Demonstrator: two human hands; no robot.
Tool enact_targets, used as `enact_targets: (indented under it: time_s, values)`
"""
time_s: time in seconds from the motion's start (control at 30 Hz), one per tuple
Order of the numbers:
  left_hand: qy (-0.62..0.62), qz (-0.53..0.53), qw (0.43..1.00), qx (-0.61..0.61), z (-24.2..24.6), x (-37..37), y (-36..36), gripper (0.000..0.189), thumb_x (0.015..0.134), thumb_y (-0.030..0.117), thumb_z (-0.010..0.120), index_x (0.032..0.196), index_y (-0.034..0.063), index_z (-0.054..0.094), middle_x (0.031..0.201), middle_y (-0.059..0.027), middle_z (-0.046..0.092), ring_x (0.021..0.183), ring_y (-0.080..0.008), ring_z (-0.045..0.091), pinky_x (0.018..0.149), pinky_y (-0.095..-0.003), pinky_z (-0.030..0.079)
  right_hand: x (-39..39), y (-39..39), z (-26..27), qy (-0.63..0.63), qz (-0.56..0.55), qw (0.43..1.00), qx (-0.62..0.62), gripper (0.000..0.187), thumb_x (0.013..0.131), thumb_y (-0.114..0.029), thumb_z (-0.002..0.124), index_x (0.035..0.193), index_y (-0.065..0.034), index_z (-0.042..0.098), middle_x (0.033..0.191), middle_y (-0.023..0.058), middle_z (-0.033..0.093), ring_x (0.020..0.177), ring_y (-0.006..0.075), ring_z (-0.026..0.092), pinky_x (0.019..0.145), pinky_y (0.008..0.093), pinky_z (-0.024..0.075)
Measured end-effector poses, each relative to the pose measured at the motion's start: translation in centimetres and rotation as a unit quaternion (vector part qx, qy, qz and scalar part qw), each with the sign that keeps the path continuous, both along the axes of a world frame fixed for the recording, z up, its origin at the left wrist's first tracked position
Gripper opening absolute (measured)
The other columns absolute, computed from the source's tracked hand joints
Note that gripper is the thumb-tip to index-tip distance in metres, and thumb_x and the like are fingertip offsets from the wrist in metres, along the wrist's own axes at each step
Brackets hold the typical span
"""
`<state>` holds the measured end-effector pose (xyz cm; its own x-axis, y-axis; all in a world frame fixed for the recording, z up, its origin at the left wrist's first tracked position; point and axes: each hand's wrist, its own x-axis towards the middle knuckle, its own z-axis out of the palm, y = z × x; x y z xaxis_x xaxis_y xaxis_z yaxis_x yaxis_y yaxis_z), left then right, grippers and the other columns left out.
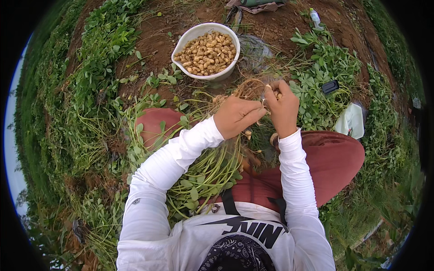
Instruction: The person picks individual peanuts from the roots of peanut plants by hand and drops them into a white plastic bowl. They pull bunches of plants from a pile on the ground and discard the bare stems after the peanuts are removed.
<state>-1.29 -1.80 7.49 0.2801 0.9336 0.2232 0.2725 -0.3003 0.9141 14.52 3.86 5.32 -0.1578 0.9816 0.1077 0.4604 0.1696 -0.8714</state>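
Note:
My left hand (pixel 237 117) grips the root end of an uprooted peanut plant (pixel 220 162), whose green stems and leaves spread across my lap under my left forearm. Fine brown roots (pixel 250 88) stick up beyond the fingers. Close beside it, my right hand (pixel 283 108) is closed around several peanut pods (pixel 278 95), partly hidden by its fingers. The two hands nearly meet at the roots. A few more pods (pixel 248 134) hang below them. In front of me stands a white plastic bowl (pixel 234 67) holding a heap of soil-stained peanut pods (pixel 206 52).
Pulled peanut plants (pixel 98 67) lie in heaps on the left, with more (pixel 322 67) on the right. A black plastic tray (pixel 330 86), a pale plastic bag (pixel 351 120) and a bottle (pixel 315 18) lie to the right. Reddish soil (pixel 145 30) shows around the bowl.

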Motion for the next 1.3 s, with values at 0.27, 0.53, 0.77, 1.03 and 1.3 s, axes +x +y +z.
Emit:
enact_targets:
  time_s: [0.27, 0.53, 0.77, 1.03, 1.3]
  values:
    - [0.212, -0.171, 0.961, 0.058, -3.3, 1.9, -0.5, 0.028, 0.086, 0.033, 0.061, 0.086, 0.0050, 0.064, 0.084, -0.0100, 0.062, 0.067, -0.0316, 0.062, 0.059, -0.0416, 0.049, -1.7, 7.1, 2.9, 0.336, -0.005, 0.907, -0.254, 0.018, 0.087, -0.020, 0.062, 0.087, -0.0034, 0.057, 0.066, 0.0037, 0.056, 0.050, 0.0075, 0.044, 0.043, 0.0225, 0.0333]
    - [0.179, -0.196, 0.963, 0.043, -4.6, 1.5, -0.3, 0.044, 0.084, 0.040, 0.063, 0.108, 0.0035, 0.064, 0.113, -0.0122, 0.059, 0.096, -0.0312, 0.061, 0.079, -0.0409, 0.051, -11.6, 11.4, 1.9, 0.248, 0.170, 0.946, -0.121, 0.069, 0.093, -0.052, 0.048, 0.136, 0.0015, 0.044, 0.123, 0.0166, 0.055, 0.111, 0.0221, 0.052, 0.096, 0.0344, 0.0404]
    - [0.170, -0.031, 0.985, 0.027, -3.3, -0.5, 0.7, 0.020, 0.082, 0.022, 0.068, 0.088, 0.0036, 0.068, 0.086, -0.0092, 0.067, 0.083, -0.0288, 0.062, 0.074, -0.0384, 0.050, -4.4, 7.0, 1.4, 0.309, 0.013, 0.941, -0.139, 0.031, 0.096, -0.025, 0.052, 0.103, 0.0023, 0.065, 0.097, 0.0069, 0.066, 0.090, 0.0114, 0.058, 0.082, 0.0254, 0.0440]
    - [0.317, 0.194, 0.928, 0.018, -5.0, -2.2, 1.8, 0.083, 0.068, 0.048, 0.076, 0.126, -0.0033, 0.048, 0.100, -0.0192, 0.062, 0.097, -0.0331, 0.060, 0.086, -0.0403, 0.048, 1.4, -0.8, -7.9, 0.242, -0.236, 0.934, -0.116, 0.019, 0.092, -0.011, 0.052, 0.106, 0.0007, 0.055, 0.095, 0.0038, 0.058, 0.085, 0.0111, 0.053, 0.077, 0.0254, 0.0432]
    - [0.340, 0.056, 0.920, -0.188, -7.3, -2.0, 1.8, 0.097, 0.075, 0.061, 0.064, 0.141, -0.0019, 0.031, 0.118, -0.0238, 0.059, 0.103, -0.0367, 0.061, 0.089, -0.0412, 0.049, -0.8, -2.7, -8.1, 0.206, -0.209, 0.952, -0.092, 0.022, 0.090, -0.013, 0.053, 0.106, 0.0006, 0.058, 0.096, 0.0078, 0.058, 0.089, 0.0201, 0.054, 0.081, 0.0330, 0.0427]
